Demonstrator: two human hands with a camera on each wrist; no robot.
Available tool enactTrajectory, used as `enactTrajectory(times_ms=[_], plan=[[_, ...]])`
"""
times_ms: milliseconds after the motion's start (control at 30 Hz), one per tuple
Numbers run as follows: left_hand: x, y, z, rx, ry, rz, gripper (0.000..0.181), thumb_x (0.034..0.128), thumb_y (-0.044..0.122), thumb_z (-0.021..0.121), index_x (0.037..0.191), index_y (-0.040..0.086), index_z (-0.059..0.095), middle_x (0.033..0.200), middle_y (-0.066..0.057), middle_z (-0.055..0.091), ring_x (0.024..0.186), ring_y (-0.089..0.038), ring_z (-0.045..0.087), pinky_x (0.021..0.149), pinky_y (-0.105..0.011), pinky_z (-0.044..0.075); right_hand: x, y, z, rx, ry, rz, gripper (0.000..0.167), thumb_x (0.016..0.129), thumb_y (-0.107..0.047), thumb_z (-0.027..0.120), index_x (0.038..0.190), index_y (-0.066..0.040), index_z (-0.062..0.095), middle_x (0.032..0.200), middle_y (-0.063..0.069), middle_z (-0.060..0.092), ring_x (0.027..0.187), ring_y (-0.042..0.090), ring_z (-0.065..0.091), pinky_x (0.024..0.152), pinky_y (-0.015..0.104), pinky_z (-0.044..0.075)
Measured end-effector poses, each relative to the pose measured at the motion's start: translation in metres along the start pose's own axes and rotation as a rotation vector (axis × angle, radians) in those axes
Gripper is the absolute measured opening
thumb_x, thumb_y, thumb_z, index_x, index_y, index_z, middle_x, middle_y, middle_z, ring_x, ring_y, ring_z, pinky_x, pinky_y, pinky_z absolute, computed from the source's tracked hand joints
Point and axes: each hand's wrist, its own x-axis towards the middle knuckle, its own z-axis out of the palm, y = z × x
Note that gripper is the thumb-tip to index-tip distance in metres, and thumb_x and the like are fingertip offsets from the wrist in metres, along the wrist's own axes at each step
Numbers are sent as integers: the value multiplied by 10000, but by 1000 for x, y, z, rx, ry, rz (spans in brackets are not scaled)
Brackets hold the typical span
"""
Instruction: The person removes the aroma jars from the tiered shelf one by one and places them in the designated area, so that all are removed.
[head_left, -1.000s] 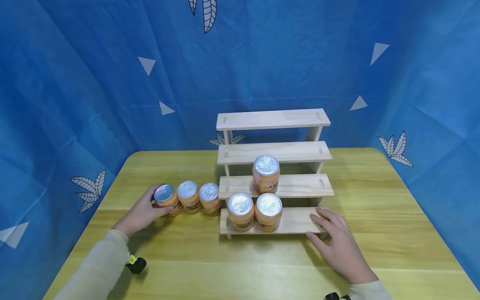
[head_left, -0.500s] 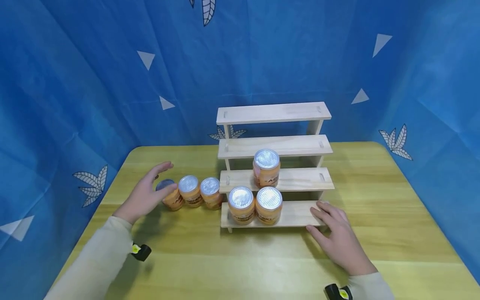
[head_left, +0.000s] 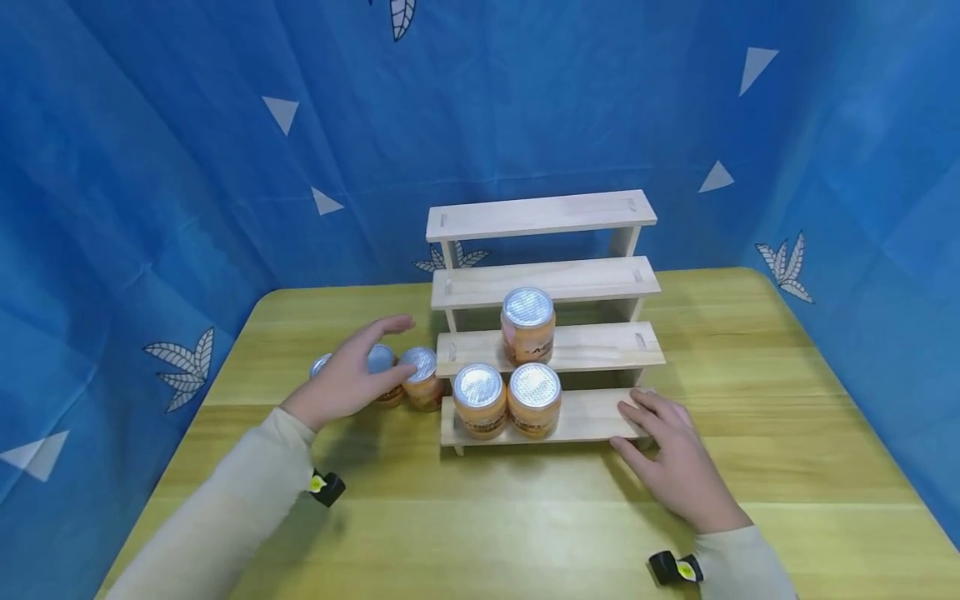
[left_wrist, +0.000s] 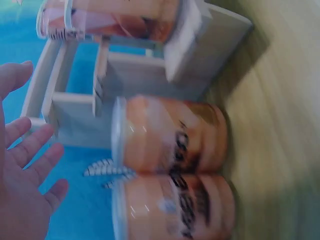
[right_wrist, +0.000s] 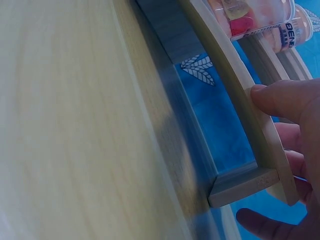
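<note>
My left hand (head_left: 351, 372) hovers over a row of three orange jars with silver lids, fingers spread and holding nothing. It partly hides the left jar (head_left: 320, 362) and middle jar (head_left: 381, 358); the right jar (head_left: 423, 383) shows more fully. In the left wrist view, two jars (left_wrist: 172, 135) stand beyond my palm. My right hand (head_left: 678, 467) grips the right end of the lowest step of a wooden tiered stand (head_left: 592, 414), thumb against its front edge. Two jars (head_left: 534, 400) stand side by side on that step, and one jar (head_left: 528, 329) on the second.
The stand's upper two steps (head_left: 543, 215) rise toward a blue patterned curtain (head_left: 525, 100), which also encloses both sides. A wood-grain table (head_left: 510, 525) bears everything. Black wrist devices (head_left: 327, 489) sit at both cuffs.
My left hand has let go of the left jar, lifted and moved right over the row. The jars stay in place. My right hand keeps its hold on the stand; the head view has tilted slightly.
</note>
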Motion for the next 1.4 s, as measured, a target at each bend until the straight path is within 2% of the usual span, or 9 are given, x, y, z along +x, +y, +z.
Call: enactTrajectory(times_ms=[133,333,633,767,900,1067,1200,1400], plan=[[8,12,7,-41,-18,42,678,971,398,679,1556,270,362,1538,43,430,1437,-216,368,1120,-551,360,1,-1,1,0,-24,7,529,904,-267,780,1331,8,629,1470,186,489,1335,396,388,1014,634,380],[24,35,24,-93,-36,137,684,975,288,693,1561,186,356,1527,30,459,1399,-186,417,1158,-462,325,0,-2,2,2,-36,-5,530,900,-262,783,1328,11,630,1467,187,490,1338,394,387,1017,634,382],[53,64,42,-150,-120,174,812,970,272,697,1615,184,213,1604,7,317,1410,-208,414,1099,-418,427,5,-2,8,2,-29,-42,516,893,-239,791,1320,7,638,1457,185,501,1326,400,402,1009,626,386],[64,74,48,-97,-156,193,895,955,345,708,1632,182,145,1602,-9,312,1412,-165,398,1123,-371,394,8,-3,8,5,-30,-38,517,900,-250,784,1325,5,635,1461,179,497,1331,396,397,1008,630,387],[74,83,56,-45,-172,185,965,933,429,715,1639,237,86,1582,-9,351,1396,-126,402,1145,-378,355,7,-4,7,8,-27,-30,520,900,-250,784,1328,4,632,1466,176,494,1336,391,393,1013,630,382],[86,94,66,-66,-192,175,1006,904,442,748,1633,311,67,1539,-10,425,1328,-118,481,1101,-409,413,-1,-3,4,7,4,-4,514,887,-231,796,1314,8,638,1453,179,503,1330,402,394,1000,627,377],[93,99,70,-78,-189,187,990,886,390,785,1631,263,146,1493,-7,474,1295,-111,508,1080,-387,432,-5,0,1,9,45,-13,516,872,-217,808,1307,6,643,1438,196,513,1309,429,402,1007,629,362],[91,95,63,-98,-146,133,930,844,384,828,1584,249,282,1389,-3,549,1245,-127,544,1036,-383,463,1,0,2,18,39,-31,506,869,-205,811,1300,5,649,1433,191,519,1308,426,403,992,630,370]])
